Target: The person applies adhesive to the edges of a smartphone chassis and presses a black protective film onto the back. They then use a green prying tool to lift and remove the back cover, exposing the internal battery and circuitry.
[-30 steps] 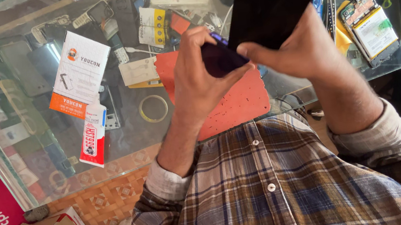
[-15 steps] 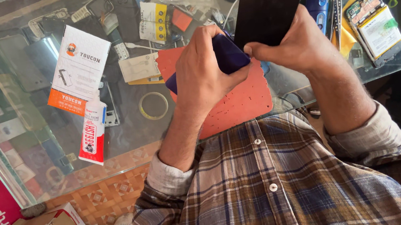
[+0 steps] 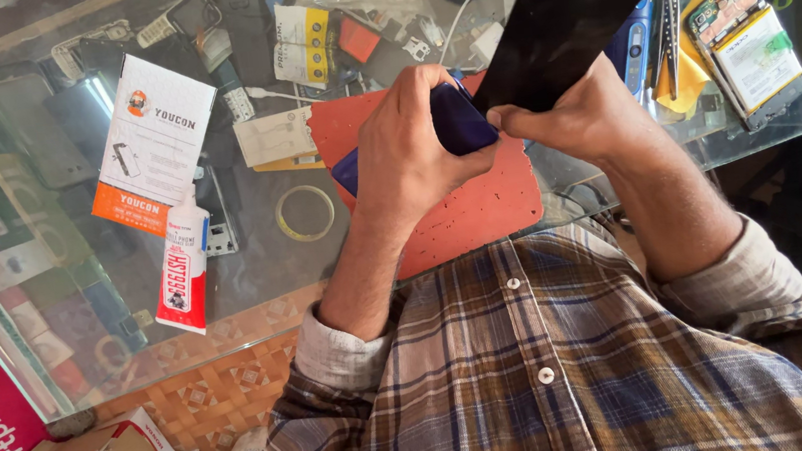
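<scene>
Hands on dark blue phone (image 3: 457,118) above red mat (image 3: 480,208).
Left hand (image 3: 409,149) wraps the phone; right hand (image 3: 578,115) pinches black panel (image 3: 577,4) at its edge. Risk, as judged: panel cracking or slipping onto glass counter (image 3: 255,272) if bent.

From my remote seat, the counter (image 3: 64,183) reads as clear, glossy glass throwing back light. The red mat (image 3: 480,211) looks like matt rubber, pitted with small holes. The dark blue phone (image 3: 458,120) shines like smooth plastic, and the black sheet (image 3: 577,4) looks flat and matt. The white box (image 3: 155,143) is smooth printed card, the shirt (image 3: 579,376) soft woven plaid cloth.
</scene>
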A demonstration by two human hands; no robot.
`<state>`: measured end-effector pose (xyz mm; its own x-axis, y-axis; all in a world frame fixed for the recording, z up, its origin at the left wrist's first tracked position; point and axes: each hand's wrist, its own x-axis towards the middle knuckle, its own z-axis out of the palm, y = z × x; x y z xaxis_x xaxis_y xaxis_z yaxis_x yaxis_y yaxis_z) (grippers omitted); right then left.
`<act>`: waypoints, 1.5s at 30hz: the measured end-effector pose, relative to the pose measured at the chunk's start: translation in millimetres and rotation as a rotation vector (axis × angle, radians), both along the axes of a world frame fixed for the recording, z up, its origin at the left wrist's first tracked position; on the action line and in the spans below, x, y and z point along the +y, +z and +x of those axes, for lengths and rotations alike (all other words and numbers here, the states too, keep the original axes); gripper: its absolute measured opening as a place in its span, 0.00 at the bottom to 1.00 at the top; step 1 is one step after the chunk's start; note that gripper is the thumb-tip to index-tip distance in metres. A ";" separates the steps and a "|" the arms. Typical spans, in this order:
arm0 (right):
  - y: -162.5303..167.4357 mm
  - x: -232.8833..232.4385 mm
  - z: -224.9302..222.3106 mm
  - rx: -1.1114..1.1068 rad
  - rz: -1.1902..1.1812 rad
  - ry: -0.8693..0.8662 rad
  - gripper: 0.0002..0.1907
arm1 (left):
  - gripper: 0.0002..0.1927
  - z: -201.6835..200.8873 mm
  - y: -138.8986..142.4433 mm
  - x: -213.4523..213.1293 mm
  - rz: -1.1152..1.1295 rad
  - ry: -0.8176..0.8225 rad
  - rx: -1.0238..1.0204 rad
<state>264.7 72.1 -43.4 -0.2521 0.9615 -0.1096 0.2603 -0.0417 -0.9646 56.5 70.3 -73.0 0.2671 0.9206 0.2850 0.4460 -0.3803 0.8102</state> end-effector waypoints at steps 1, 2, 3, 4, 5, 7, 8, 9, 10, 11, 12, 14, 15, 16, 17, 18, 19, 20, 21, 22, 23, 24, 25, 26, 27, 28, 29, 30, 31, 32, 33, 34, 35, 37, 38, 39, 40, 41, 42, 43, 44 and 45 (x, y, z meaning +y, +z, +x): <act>-1.5 -1.1 1.1 -0.007 -0.007 -0.006 0.10 | 0.34 0.1 -0.1 0.1 -0.004 -0.006 -0.001; -2.7 -1.9 2.1 0.001 -0.003 0.001 0.10 | 0.34 0.2 -0.3 0.1 -0.008 -0.012 -0.002; -3.7 -2.9 3.5 0.010 -0.002 0.007 0.10 | 0.34 0.8 -0.4 -0.3 -0.015 -0.017 -0.002; -4.6 -3.3 4.7 0.018 0.002 0.012 0.10 | 0.34 1.1 -0.8 -0.2 -0.017 -0.020 0.004; -5.3 -3.8 5.8 0.028 -0.014 0.005 0.10 | 0.34 1.4 -1.0 -0.7 -0.021 -0.022 0.009; -6.9 -4.3 6.6 0.049 -0.043 -0.007 0.11 | 0.33 2.3 -1.7 -0.9 -0.012 -0.033 0.013; -7.6 -4.4 6.9 0.047 -0.043 0.004 0.11 | 0.33 2.9 -2.0 -1.3 -0.002 -0.041 0.010; -8.4 -4.3 7.1 0.046 -0.042 0.013 0.11 | 0.32 3.2 -2.0 -1.8 0.008 -0.049 0.008; -9.2 -4.4 7.0 0.045 -0.041 0.020 0.11 | 0.33 2.9 -1.9 -2.1 0.010 -0.040 0.013; -9.9 -4.3 7.4 -0.001 0.038 0.044 0.11 | 0.33 3.3 -1.7 -1.9 0.013 -0.032 0.017; -10.6 -4.2 7.6 -0.048 0.117 0.068 0.12 | 0.34 3.5 -1.4 -1.6 0.017 -0.023 0.019; -11.6 -4.9 8.6 -0.055 0.139 0.087 0.12 | 0.32 2.5 0.1 -3.7 0.004 -0.014 0.011; -11.9 -5.2 9.5 -0.016 0.087 0.079 0.11 | 0.32 2.4 0.8 -3.6 0.000 -0.010 0.007; -11.9 -5.9 10.2 0.023 0.034 0.069 0.11 | 0.31 1.9 1.3 -3.7 0.010 -0.013 -0.003; -11.6 -6.7 11.3 0.022 0.039 0.075 0.11 | 0.31 2.1 1.8 -3.9 0.019 -0.016 -0.015; -11.3 -7.3 11.5 0.023 0.045 0.083 0.12 | 0.31 1.3 2.1 -3.9 0.031 -0.017 -0.026; -10.6 -8.5 12.1 0.023 0.052 0.089 0.12 | 0.31 1.1 2.4 -3.9 0.028 -0.026 -0.018; -10.0 -9.1 11.9 0.025 0.045 0.067 0.13 | 0.31 1.6 2.3 -3.4 0.027 -0.035 -0.013; -9.6 -9.7 11.0 0.031 0.036 0.046 0.13 | 0.31 1.3 2.3 -3.0 0.024 -0.041 -0.006; -9.2 -11.2 9.2 0.038 0.023 0.024 0.14 | 0.31 0.4 2.1 -3.2 0.013 -0.029 -0.008; -8.5 -12.0 8.5 0.039 0.051 0.040 0.14 | 0.31 0.6 1.9 -3.2 0.002 -0.015 -0.010; -7.9 -12.7 6.9 0.043 0.080 0.053 0.14 | 0.31 -0.3 1.8 -2.8 -0.007 -0.004 -0.010; -7.1 -13.0 6.5 0.045 0.109 0.067 0.14 | 0.31 -0.4 1.6 -2.5 0.005 0.001 -0.026; -6.5 -13.6 5.1 0.038 0.092 0.067 0.13 | 0.31 -1.4 1.7 -2.9 0.016 0.008 -0.040; -5.8 -13.5 4.7 0.030 0.076 0.069 0.12 | 0.31 -1.6 1.7 -3.1 0.027 0.018 -0.055; -5.1 -12.8 4.2 0.022 0.062 0.070 0.10 | 0.31 -2.5 1.9 -3.3 0.024 0.024 -0.062; -4.1 -11.9 4.0 0.003 0.110 0.089 0.10 | 0.32 -3.4 2.3 -4.0 0.020 0.028 -0.070; -3.0 -10.8 3.7 -0.015 0.158 0.110 0.09 | 0.32 -4.4 2.5 -4.8 0.016 0.034 -0.079; -1.3 -9.8 3.9 -0.034 0.207 0.129 0.09 | 0.33 -5.2 2.4 -4.7 0.014 0.036 -0.074; 0.4 -9.3 2.8 -0.036 0.206 0.123 0.08 | 0.34 -6.3 2.2 -4.2 0.011 0.036 -0.069; 2.8 -8.8 2.3 -0.042 0.203 0.120 0.08 | 0.34 -6.1 1.7 -4.4 0.008 0.040 -0.066; 5.0 -9.7 -0.2 -0.042 0.199 0.119 0.08 | 0.34 -7.6 1.5 -6.5 -0.018 0.058 -0.088; 8.3 -11.8 -1.8 -0.024 0.144 0.085 0.09 | 0.34 -7.8 1.1 -8.4 -0.044 0.071 -0.111; 17.0 -18.3 -4.4 0.010 0.042 0.020 0.10 | 0.36 -6.6 0.3 -11.2 -0.033 0.114 -0.206; 21.2 -18.0 -4.3 0.016 0.151 0.046 0.09 | 0.37 -3.2 0.1 -13.4 0.002 0.143 -0.278; 25.7 -17.8 -3.5 0.022 0.258 0.074 0.08 | 0.39 0.5 0.3 -14.7 0.035 0.174 -0.350; 28.9 -17.0 -4.4 0.030 0.364 0.107 0.08 | 0.38 3.6 0.6 -14.9 0.015 0.166 -0.407; 31.0 -15.3 -6.2 -0.003 0.395 0.100 0.07 | 0.38 5.3 1.6 -14.6 -0.003 0.158 -0.464; 32.9 -14.4 -8.5 -0.035 0.426 0.090 0.07 | 0.38 5.0 3.2 -14.3 -0.021 0.147 -0.520; 34.8 -12.5 -9.6 -0.070 0.459 0.078 0.08 | 0.38 3.3 5.4 -14.0 0.011 0.126 -0.480; 37.4 -12.5 -10.4 -0.059 0.437 0.074 0.08 | 0.37 -0.9 8.3 -15.4 0.042 0.107 -0.440; 39.9 -14.0 -11.3 -0.047 0.413 0.073 0.08 | 0.37 -5.6 11.2 -17.4 0.071 0.091 -0.400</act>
